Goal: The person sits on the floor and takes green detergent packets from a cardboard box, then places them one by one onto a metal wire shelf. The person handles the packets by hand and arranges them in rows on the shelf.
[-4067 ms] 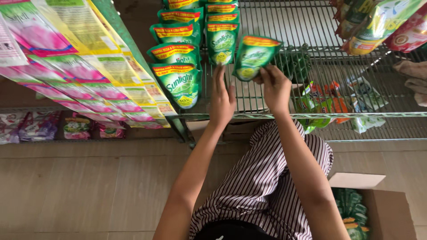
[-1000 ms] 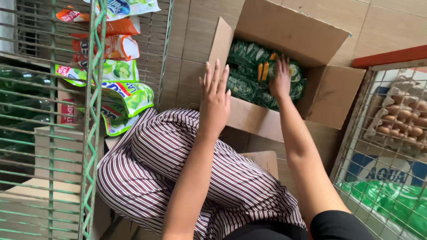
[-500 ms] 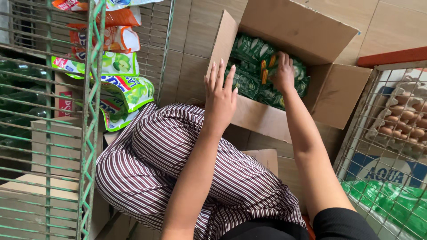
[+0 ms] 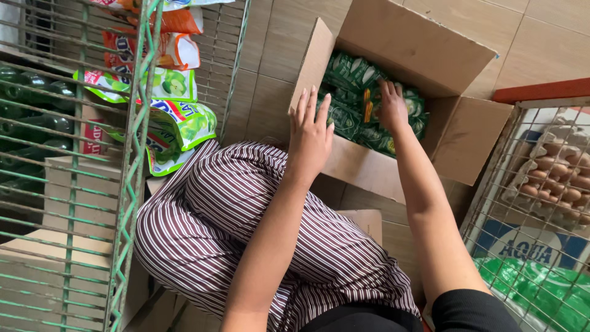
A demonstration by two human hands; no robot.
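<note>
- The right hand is reaching down into the open cardboard box, its fingers lying curled over the green pouches packed inside; whether it is actually gripping one I cannot tell.
- The left hand is hovering open just outside the box, at its near wall, fingers straight and spread, holding nothing.
- The green pouches are lying stacked inside the box, filling its bottom.
- The person is crouching in front of the box, a knee in striped trousers sitting just below the near wall.
- A green wire shelf is standing well to the left of the box, with bright refill pouches hanging on it.
- To the right of the box, a wire cage is holding trays of brown eggs.
- The box is resting on a tiled floor.
</note>
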